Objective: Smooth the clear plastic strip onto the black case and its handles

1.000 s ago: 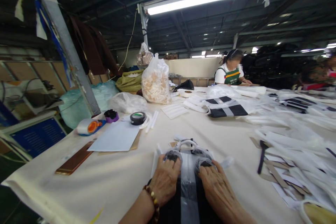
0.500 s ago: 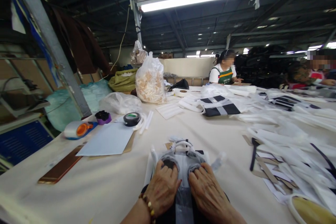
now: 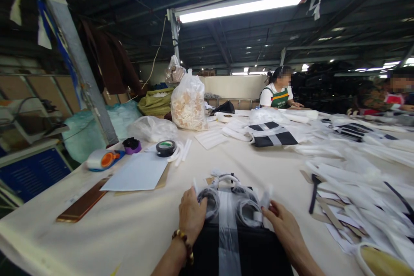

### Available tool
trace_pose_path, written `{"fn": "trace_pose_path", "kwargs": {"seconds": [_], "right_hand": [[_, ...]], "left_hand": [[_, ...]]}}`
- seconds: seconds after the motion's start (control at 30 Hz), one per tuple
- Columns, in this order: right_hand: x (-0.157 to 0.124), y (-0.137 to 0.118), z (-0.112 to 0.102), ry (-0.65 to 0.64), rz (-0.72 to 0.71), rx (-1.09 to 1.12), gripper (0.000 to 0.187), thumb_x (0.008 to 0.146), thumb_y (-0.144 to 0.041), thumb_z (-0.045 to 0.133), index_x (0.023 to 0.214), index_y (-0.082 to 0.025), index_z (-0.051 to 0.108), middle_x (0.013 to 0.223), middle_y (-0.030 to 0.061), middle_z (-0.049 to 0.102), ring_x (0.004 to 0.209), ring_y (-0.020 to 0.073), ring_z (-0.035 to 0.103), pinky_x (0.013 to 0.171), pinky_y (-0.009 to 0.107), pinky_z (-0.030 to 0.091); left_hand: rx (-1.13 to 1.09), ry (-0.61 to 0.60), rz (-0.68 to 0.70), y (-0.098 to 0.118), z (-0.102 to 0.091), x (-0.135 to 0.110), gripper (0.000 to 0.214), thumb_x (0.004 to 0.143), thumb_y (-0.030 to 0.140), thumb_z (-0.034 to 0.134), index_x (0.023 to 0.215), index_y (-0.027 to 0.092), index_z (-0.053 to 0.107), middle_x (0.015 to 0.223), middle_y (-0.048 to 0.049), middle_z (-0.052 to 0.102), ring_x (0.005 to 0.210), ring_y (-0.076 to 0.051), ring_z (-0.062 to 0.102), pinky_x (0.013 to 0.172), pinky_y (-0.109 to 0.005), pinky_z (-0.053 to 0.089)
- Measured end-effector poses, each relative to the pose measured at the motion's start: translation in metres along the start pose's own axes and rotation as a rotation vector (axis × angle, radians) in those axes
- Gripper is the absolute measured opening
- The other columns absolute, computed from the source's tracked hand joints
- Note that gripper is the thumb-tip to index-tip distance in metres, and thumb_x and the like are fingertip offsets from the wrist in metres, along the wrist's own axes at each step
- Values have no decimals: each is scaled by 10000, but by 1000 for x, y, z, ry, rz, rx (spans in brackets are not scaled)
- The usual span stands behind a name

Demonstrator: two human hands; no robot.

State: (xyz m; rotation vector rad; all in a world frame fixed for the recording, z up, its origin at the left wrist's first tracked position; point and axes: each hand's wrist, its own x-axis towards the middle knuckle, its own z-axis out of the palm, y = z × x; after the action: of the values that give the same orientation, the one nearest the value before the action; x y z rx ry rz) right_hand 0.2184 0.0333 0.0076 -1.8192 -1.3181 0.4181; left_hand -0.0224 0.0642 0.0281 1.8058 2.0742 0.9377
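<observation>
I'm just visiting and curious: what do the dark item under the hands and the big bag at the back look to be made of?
The dark item looks like matte black fabric with a grey stripe, in a clear glossy plastic sleeve that shines near the left hand and right hand. The big bag looks like thin, crinkled translucent plastic.

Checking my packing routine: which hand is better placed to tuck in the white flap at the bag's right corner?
Probably the right hand: its fingertips already pinch that white flap, while the left hand sits at the bag's opposite edge.
</observation>
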Motion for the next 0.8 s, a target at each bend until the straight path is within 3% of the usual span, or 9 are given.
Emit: {"fn": "trace_pose_path", "kwargs": {"seconds": [0.2, 0.33, 0.47, 0.63, 0.8], "right_hand": [[-14, -6, 23, 42, -243, -54, 379, 761, -290, 335, 993, -130, 589, 919, 145, 637, 895, 269, 571, 829, 420, 443], [-16, 4, 29, 131, -461, -145, 325, 816, -188, 318, 1002, -167, 583, 909, 114, 636, 864, 228, 583, 764, 359, 484], [-13, 9, 30, 179, -471, -158, 263, 833, -208, 333, 951, -176, 566, 865, 96, 644, 815, 212, 606, 725, 342, 501], [-13, 6, 27, 231, -428, -157, 248, 842, -262, 338, 985, -169, 519, 873, 88, 637, 778, 206, 617, 668, 339, 511], [-9, -7, 21, 283, -519, -256, 335, 840, -281, 349, 1076, -135, 536, 1126, 166, 555, 1027, 274, 534, 799, 439, 472]], "left_hand": [[-45, -32, 126, -2, 6, -5, 440, 663, 17, 492, 1097, 82, 521, 1070, -117, 593, 1033, -211, 518, 960, -338, 396], [-48, -52, 227, -2, 10, -7, 457, 617, -43, 426, 1013, 128, 576, 998, -85, 620, 980, -201, 532, 942, -357, 412], [-43, -30, 229, -2, 11, -7, 418, 634, -41, 400, 989, 86, 582, 956, -114, 612, 943, -225, 533, 895, -381, 442], [-68, 6, 180, -8, 10, -9, 429, 675, 23, 459, 1100, 38, 517, 1063, -142, 592, 1022, -222, 526, 960, -368, 417], [-73, 26, 148, -11, 10, -9, 476, 678, 19, 415, 1150, 15, 485, 1136, -163, 572, 1080, -222, 517, 992, -360, 397]]}}
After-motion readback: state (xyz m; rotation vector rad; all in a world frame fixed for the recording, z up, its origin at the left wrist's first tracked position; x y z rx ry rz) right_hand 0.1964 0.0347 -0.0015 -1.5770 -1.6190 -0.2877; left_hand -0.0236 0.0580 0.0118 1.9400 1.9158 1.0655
